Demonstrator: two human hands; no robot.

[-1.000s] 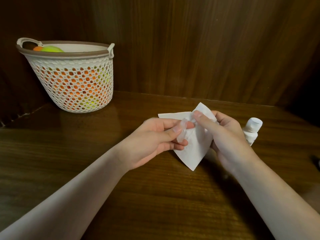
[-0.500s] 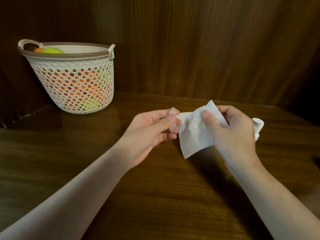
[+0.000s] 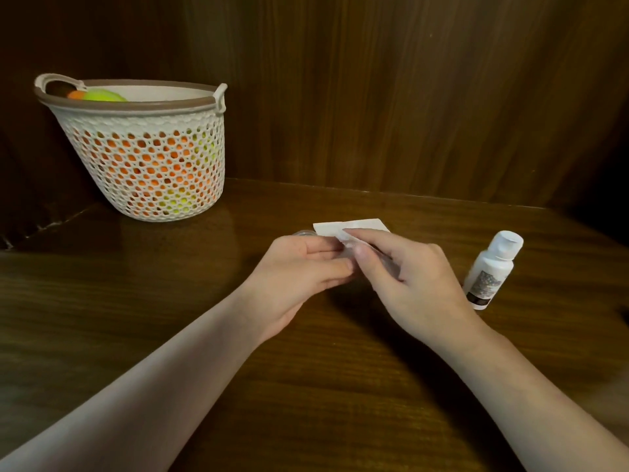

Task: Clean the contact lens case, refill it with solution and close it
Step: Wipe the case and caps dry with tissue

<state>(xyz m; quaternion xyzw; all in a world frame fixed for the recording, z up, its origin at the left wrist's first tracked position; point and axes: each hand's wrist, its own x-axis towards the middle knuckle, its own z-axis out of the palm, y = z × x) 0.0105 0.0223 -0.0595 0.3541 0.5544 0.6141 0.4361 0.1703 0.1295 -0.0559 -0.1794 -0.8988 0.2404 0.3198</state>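
**Hands together over the table, case mostly out of sight**

Left hand (image 3: 299, 267) and right hand (image 3: 405, 267) meeting fingertip to fingertip low over the wooden table (image 3: 170, 301). Right hand curled, thumb and forefinger pinching something pale and translucent at the meeting point. Left hand loosely curled toward the same spot, fingers bent; whether gripping or merely touching, impossible to tell.

Contact lens case (image 3: 304, 233) only partly visible: a small clear rim peeking out just beyond the left knuckles, apparently on the table. Rest of it covered by the hands; no telling whether open or capped, nor whether the translucent piece in the right fingers belongs to it.

White tissue (image 3: 350, 226) lying flat just behind both hands, near edge tucked under the right fingertips.

Solution bottle (image 3: 492, 270) just right of the right hand, white, tilted in the wide lens, label print too small to read.

Farther off, at the back left corner, a white perforated basket (image 3: 146, 165) with brown rim, orange and yellow-green shapes showing through the holes. Dark wood panelling behind.
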